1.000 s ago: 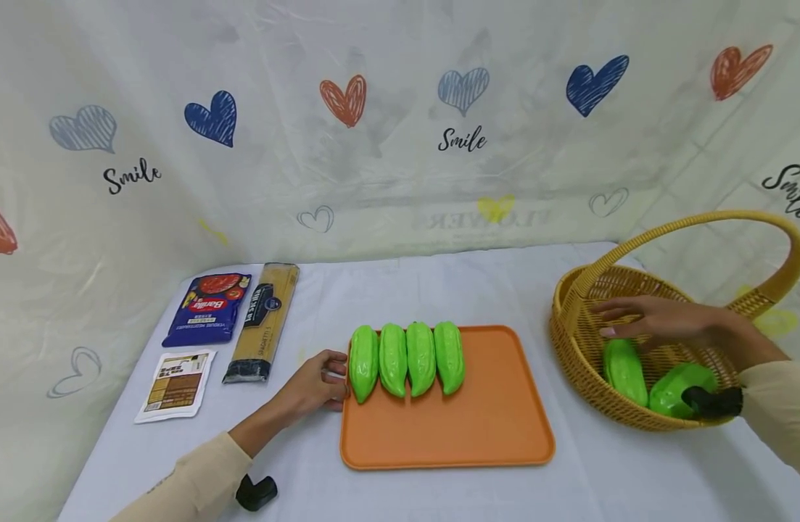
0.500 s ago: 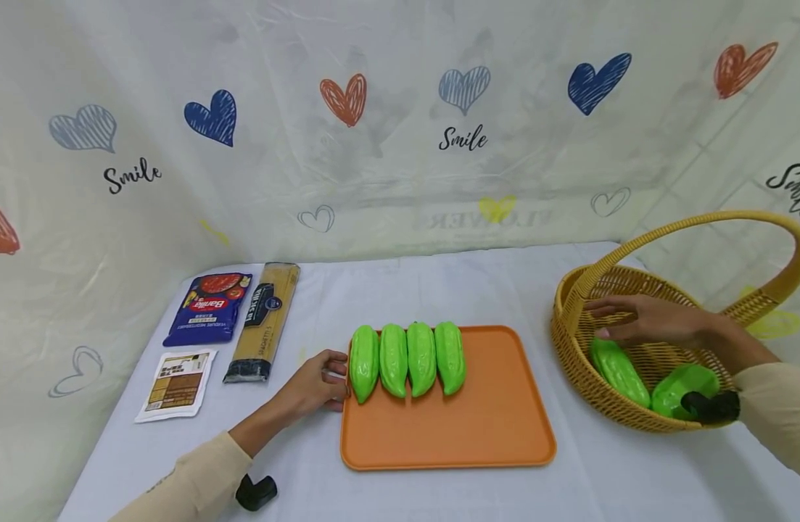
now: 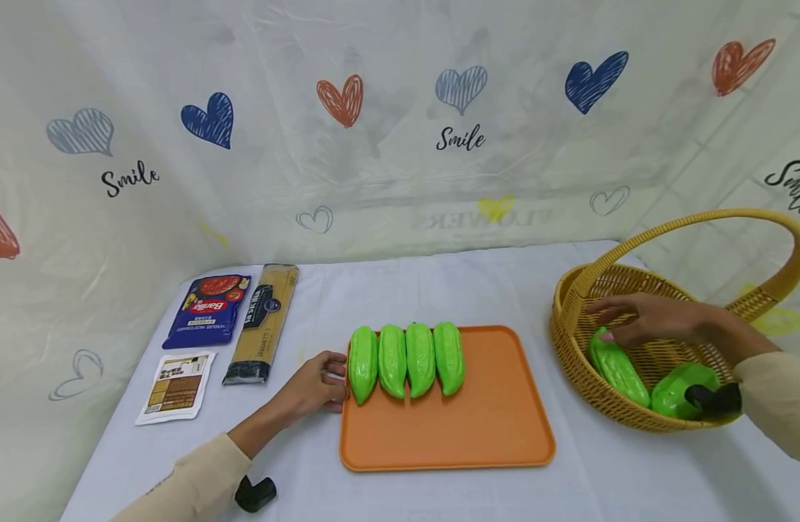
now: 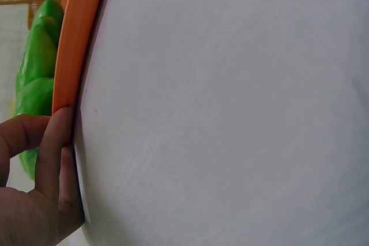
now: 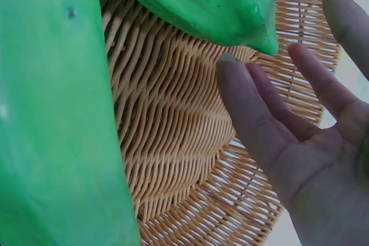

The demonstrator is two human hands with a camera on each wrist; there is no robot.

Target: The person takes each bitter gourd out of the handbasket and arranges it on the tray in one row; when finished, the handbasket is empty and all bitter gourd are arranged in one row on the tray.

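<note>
My left hand [image 3: 313,383] pinches the left rim of an orange tray [image 3: 452,435]; the left wrist view shows thumb and fingers at the rim [image 4: 78,44]. Several glossy green, ridged, tapered bitter melons stand side by side along the tray's left and back, the leftmost bitter melon [image 3: 363,366] close to that hand. Inside a wicker basket [image 3: 579,373] at the right, my right hand [image 3: 664,319] hovers with spread fingers. Its thumb is near the tip of one bitter melon [image 3: 620,373], apart from it in the right wrist view. Another green bitter melon [image 3: 680,391] lies nearer the basket's front.
At the back left lie a blue Barilla pouch [image 3: 207,312], a spaghetti packet [image 3: 262,326] and a white-and-brown sachet [image 3: 175,388]. The basket's tall handle [image 3: 700,216] arches over the right arm. A printed curtain [image 3: 386,167] stands behind the white-covered table.
The bitter melon under my right hand has swung its far tip leftwards in the basket. The right hand has shifted slightly left. My left hand and the tray have stayed in place.
</note>
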